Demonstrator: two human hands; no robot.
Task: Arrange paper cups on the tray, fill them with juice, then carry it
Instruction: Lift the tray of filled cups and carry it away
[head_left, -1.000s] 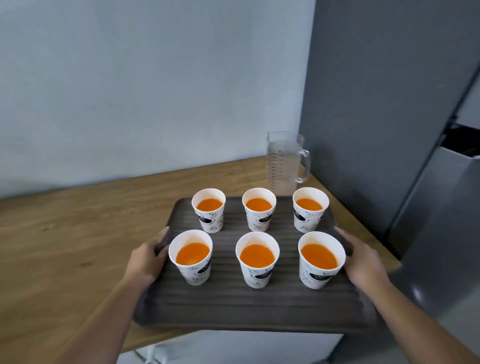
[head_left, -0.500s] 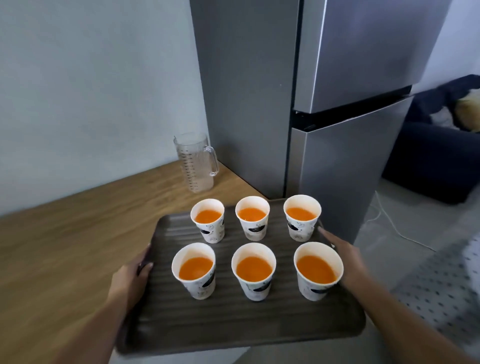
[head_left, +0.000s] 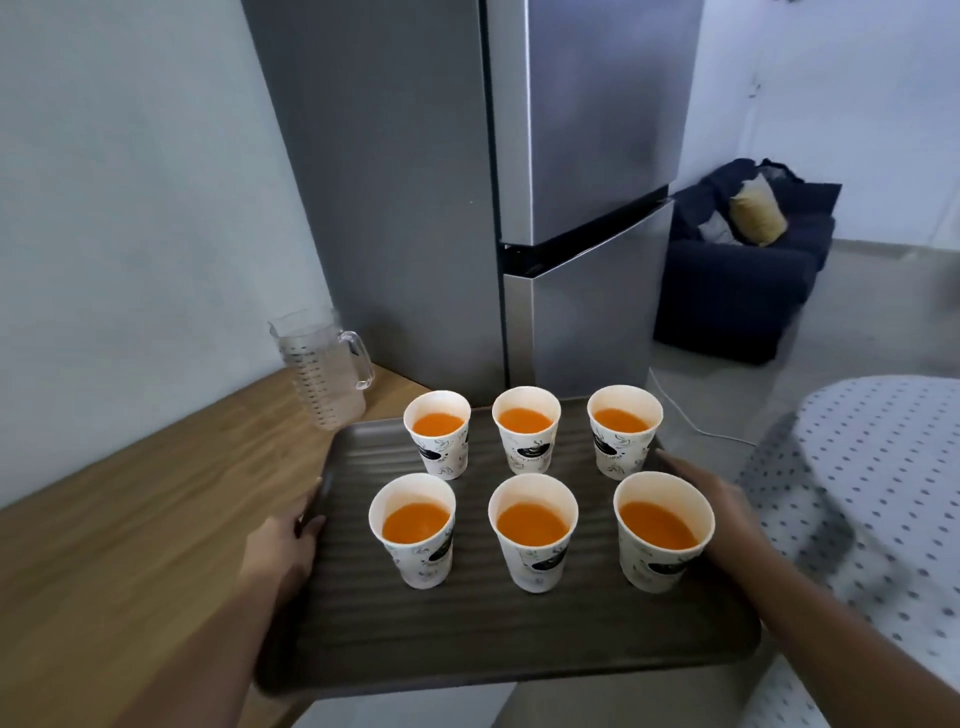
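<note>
The left hand (head_left: 283, 540) grips the left rim of the tray (head_left: 467, 639), about halfway along that side. Its thumb lies over the rim on top and its other fingers go under the tray, out of sight. The forearm runs back toward the near left corner. The right hand (head_left: 727, 512) holds the opposite rim at much the same depth. One finger lies stretched forward along the edge, and the rest of the hand is partly hidden behind the nearest cup and under the tray. Its forearm runs back past the near right corner.

The tray is dark, ribbed and rectangular, and it is held roughly level. Its left part is over the wooden counter (head_left: 130, 519) and its right part juts out past the counter. Six white printed paper cups (head_left: 532, 558) stand upright on it in two rows of three, apart from each other. Each holds orange juice (head_left: 531, 524) to a little below the brim.

Just beyond the tray's far left corner a clear jug (head_left: 322, 374) stands on the counter. A grey fridge (head_left: 571, 208) rises beyond the far edge. A dotted cloth (head_left: 883, 467) lies to the tray's right, and a dark sofa (head_left: 737, 291) sits well beyond the far right corner.
</note>
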